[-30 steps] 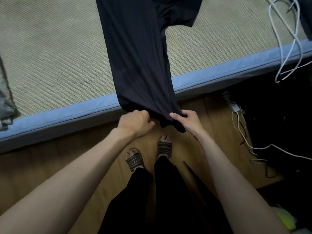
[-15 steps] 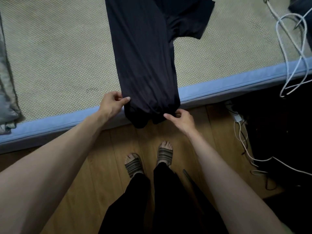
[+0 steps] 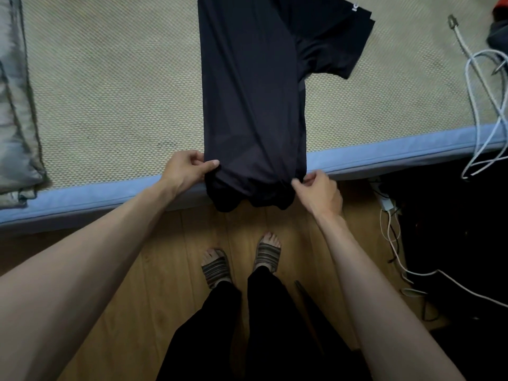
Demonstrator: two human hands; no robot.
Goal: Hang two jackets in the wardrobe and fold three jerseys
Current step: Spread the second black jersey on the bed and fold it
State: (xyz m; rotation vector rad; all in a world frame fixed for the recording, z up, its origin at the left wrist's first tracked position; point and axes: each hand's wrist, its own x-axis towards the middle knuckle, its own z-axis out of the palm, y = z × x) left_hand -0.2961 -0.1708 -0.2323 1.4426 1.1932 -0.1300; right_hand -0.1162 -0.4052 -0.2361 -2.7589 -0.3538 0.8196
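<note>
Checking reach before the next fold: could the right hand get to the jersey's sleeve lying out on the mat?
Probably yes. The right hand pinches the hem of the dark jersey; the sleeve lies flat on the woven mat with nothing over it. It would have to release the hem and stretch forward.

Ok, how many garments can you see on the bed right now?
3: the dark jersey mid-bed, hem over the edge; a grey garment at far left; a dark-and-red one at top right, mostly cropped. Others may lie out of frame.

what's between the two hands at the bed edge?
In the head view, the dark jersey's bunched hem spans the stretch: left hand pinches one corner, right hand the other.
</note>
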